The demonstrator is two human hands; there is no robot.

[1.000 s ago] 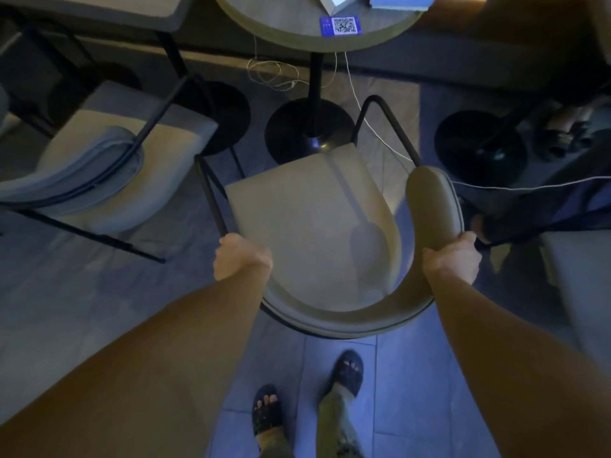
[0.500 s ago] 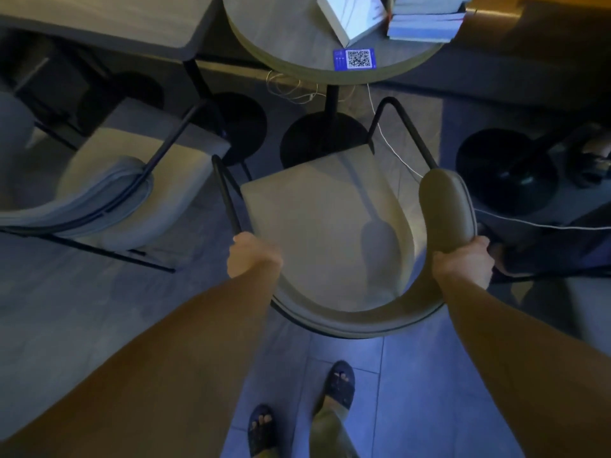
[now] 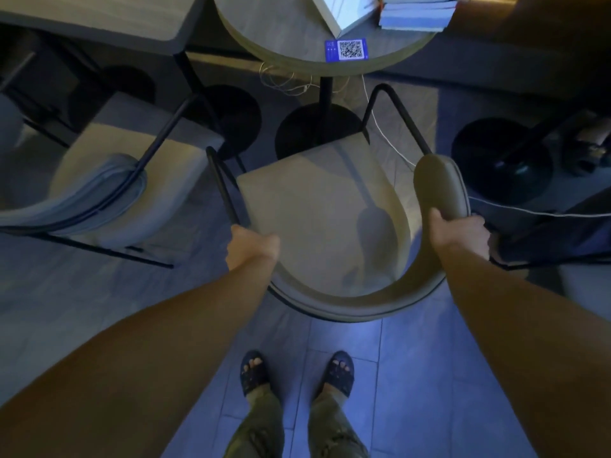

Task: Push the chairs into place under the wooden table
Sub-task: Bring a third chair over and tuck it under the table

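Both grips clenched on chair (image 3: 317, 206) backrest: left hand (image 3: 253, 247) at 9 o'clock, right hand (image 3: 459, 233) at 3. Chair nearer round bench (image 3: 297, 44) than second ago; seat front reaches pedestal base (image 3: 317, 130), not yet tucked under.

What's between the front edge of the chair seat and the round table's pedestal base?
Nothing: in the head view the seat front edge reaches the black base, overlapping its near rim.

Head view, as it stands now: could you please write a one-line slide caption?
Both hands, left and right, grip the chair backrest facing the round table.
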